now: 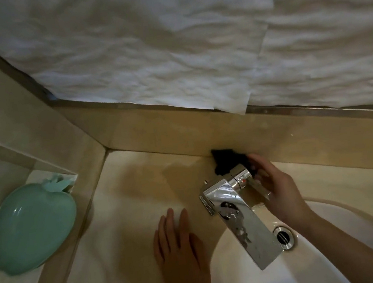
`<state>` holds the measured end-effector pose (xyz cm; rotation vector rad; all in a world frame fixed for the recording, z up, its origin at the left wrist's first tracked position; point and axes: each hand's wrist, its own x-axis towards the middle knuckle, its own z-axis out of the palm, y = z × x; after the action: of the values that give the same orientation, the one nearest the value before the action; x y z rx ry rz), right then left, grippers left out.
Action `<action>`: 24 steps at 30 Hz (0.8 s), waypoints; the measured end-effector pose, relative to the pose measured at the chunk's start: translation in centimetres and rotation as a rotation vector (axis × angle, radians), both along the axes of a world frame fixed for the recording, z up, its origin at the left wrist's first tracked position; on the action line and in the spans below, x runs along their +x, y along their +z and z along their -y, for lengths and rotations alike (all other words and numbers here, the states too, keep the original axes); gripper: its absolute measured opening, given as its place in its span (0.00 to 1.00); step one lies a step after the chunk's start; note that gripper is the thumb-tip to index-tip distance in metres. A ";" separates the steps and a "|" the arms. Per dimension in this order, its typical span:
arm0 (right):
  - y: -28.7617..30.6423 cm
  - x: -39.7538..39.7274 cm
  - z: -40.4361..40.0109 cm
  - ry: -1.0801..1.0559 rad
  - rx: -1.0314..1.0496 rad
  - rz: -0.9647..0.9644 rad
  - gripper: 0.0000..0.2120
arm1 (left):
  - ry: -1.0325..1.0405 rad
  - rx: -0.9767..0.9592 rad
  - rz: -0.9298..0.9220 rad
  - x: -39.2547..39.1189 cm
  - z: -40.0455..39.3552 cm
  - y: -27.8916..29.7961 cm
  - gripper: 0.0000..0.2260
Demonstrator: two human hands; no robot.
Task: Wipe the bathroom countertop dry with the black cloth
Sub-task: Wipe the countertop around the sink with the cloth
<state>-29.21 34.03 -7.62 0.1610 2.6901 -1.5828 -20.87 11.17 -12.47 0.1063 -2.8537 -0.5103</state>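
Note:
The black cloth [224, 163] is bunched on the beige countertop [140, 193] behind the chrome faucet [238, 214], up against the low back wall. My right hand [277, 189] reaches around the faucet's right side and grips the cloth with curled fingers; part of the cloth is hidden by the faucet handle. A wet patch shows on the counter left of the cloth. My left hand [177, 244] lies flat on the counter at the basin's left edge, fingers straight, holding nothing.
The white basin [323, 272] with its metal drain [283, 237] lies below the faucet. A mint-green apple-shaped dish [31, 226] sits on a lower ledge at the left. Crumpled white paper [169, 38] covers the wall above the backsplash.

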 end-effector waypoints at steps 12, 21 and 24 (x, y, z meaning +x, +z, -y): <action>-3.5 6.0 -8.7 0.145 0.788 -0.036 0.32 | -0.143 0.470 0.001 -4.8 0.4 3.9 0.12; -4.5 5.9 -9.1 0.145 0.831 0.037 0.34 | -1.048 -0.236 0.119 -18.8 -0.8 5.2 0.31; -4.4 6.0 -8.9 0.143 0.847 0.050 0.35 | -1.056 -0.197 0.165 -18.8 -0.5 4.5 0.26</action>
<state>-23.26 42.94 -12.01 0.0076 3.0404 -0.3210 -39.62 11.65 -8.02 -1.4915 -2.8717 -0.3765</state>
